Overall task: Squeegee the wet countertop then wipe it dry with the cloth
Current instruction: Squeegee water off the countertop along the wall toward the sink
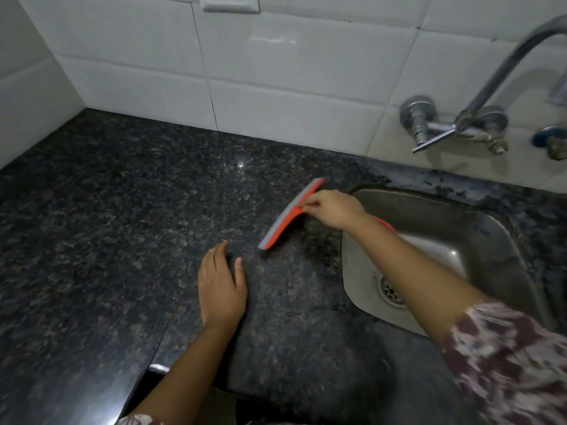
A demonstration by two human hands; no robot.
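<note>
A: What lies nearest?

B: The near edge of the dark speckled granite countertop [122, 240], glossy, with a seam running from that edge toward the middle. At the near right, a sleeve of maroon-and-white patterned fabric [506, 363] covers the upper part of the right arm.

A: And the hands?

B: The left hand [221, 286] rests flat on the stone, palm down, fingers together and loosely extended, gripping nothing. It sits near the middle of the counter, just left of the sink.

A: The right one?

B: The right hand [333, 210] reaches farther out across the sink's near-left corner and is closed around the handle of the orange plastic squeegee with a grey rubber blade [291, 213]. The blade lies diagonally on the counter, its near end pointing toward the left hand, its far end toward the wall. Blade and left hand are near but apart.

A: Is the surface wet?

B: I cannot tell; it shines, with a small glint of light toward the back.

A: What is on the right?

B: A stainless steel sink basin [475, 234] set into the stone, round drain toward its near side. Its surround looks blotchy along the far rim.

A: And beyond?

B: A wall of large white glossy tiles [276, 72], meeting a second tiled wall at the far left corner. A chrome wall-mounted tap with a curved spout [460, 124] stands above the sink, and a white switch plate [230, 3] sits at the top edge.
</note>
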